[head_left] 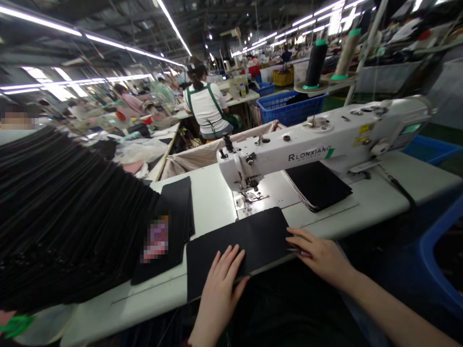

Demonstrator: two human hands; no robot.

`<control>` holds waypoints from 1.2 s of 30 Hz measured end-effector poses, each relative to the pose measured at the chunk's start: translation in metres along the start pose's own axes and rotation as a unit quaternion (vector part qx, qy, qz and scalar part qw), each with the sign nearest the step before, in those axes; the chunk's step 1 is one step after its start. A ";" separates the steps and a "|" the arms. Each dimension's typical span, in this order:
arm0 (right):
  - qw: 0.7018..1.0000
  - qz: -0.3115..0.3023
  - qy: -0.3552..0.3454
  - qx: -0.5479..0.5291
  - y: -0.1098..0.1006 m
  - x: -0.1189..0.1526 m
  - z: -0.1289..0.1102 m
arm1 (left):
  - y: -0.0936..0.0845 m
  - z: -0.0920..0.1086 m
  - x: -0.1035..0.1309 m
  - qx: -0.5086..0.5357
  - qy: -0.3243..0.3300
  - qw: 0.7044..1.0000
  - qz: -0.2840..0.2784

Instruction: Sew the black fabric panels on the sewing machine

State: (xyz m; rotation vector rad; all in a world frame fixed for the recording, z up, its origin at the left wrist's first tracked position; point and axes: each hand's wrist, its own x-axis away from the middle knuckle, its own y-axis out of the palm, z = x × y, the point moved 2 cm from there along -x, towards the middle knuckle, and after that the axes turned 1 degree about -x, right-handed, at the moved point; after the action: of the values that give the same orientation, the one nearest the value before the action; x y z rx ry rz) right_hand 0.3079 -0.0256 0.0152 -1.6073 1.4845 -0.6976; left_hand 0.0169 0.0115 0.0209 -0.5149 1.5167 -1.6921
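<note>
A flat black panel (242, 243) lies on the pale sewing table, its far edge close to the presser foot (253, 196) of the sewing machine (289, 144). My left hand (221, 286) rests on the panel's near left part, fingers stretched out flat and thumb at the near edge. At the right end of the panel is my right hand (321, 255), its fingertips by the edge. Its curled fingers hold a small, thin pointed tool (303, 252) with a purplish handle, mostly hidden by the hand. More black panels (318, 185) are stacked under the machine arm.
Tall piles of black panels (72, 207) fill the left side, beside flat panels (173, 212) on the table. Thread cones (316, 65) stand behind the machine. A blue basket (289, 107) and a seated person (208, 106) are beyond. A blue tub (439, 255) is at right.
</note>
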 end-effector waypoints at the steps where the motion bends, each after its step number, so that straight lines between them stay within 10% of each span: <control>1: 1.000 -0.008 -0.011 -0.015 -0.001 -0.002 0.000 | -0.004 -0.014 0.008 -0.002 -0.009 1.000 -0.005; 7: 0.978 0.016 0.010 -0.209 -0.022 -0.015 0.000 | -0.054 -0.061 0.046 0.157 -0.137 0.978 0.021; 14: 0.934 0.074 0.100 -0.335 -0.050 -0.028 -0.005 | -0.124 -0.031 0.034 0.300 -0.342 0.885 0.100; 27: 0.877 0.055 0.162 -0.449 -0.060 -0.024 -0.003 | -0.137 -0.008 0.025 0.503 -0.399 0.759 0.107; 33: 0.930 0.139 0.027 -0.340 -0.081 -0.019 -0.004 | -0.148 -0.026 0.031 0.360 -0.227 0.879 0.215; 36: 0.944 0.167 -0.042 -0.281 -0.078 -0.013 0.006 | -0.142 -0.022 0.035 0.334 -0.074 0.928 0.147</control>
State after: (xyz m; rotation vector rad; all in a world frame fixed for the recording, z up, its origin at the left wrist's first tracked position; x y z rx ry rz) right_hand 0.3516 -0.0138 0.0805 -1.6925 1.9427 -0.0022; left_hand -0.0610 -0.0050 0.1460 -0.0422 0.7785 -1.7452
